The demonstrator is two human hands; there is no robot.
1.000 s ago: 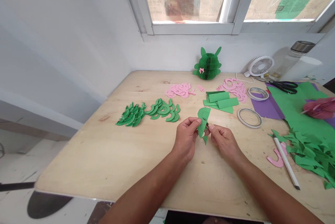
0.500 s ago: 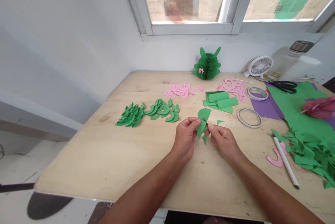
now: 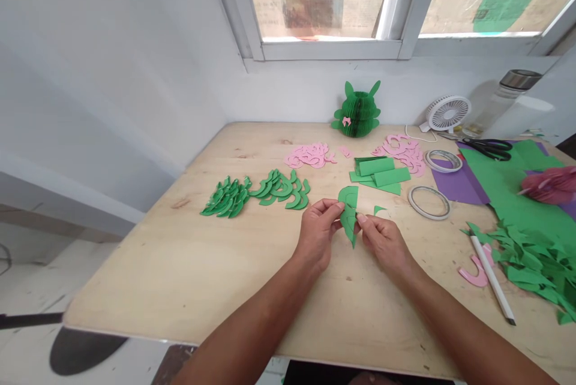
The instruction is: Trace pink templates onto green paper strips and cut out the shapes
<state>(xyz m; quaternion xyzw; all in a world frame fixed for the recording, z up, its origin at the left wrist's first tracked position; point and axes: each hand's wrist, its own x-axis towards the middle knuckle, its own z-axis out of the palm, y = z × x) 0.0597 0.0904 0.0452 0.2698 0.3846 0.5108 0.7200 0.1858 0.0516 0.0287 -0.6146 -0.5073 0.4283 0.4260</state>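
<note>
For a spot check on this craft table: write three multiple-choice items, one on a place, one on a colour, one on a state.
1. Where are the scissors?
A. far right, on green paper
B. under the window sill
C. beside the left hand

2. What colour is the cutout in the hands?
A. pink
B. green
C. purple

3. How is the cutout held?
A. flat on the table
B. by the left hand alone
C. pinched by both hands

A: they lie on the green sheet. B: it is green. C: left hand and right hand both pinch it.

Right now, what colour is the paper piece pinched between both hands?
Green, plain with no pattern. The head view shows the paper piece between the left hand and right hand.
</note>
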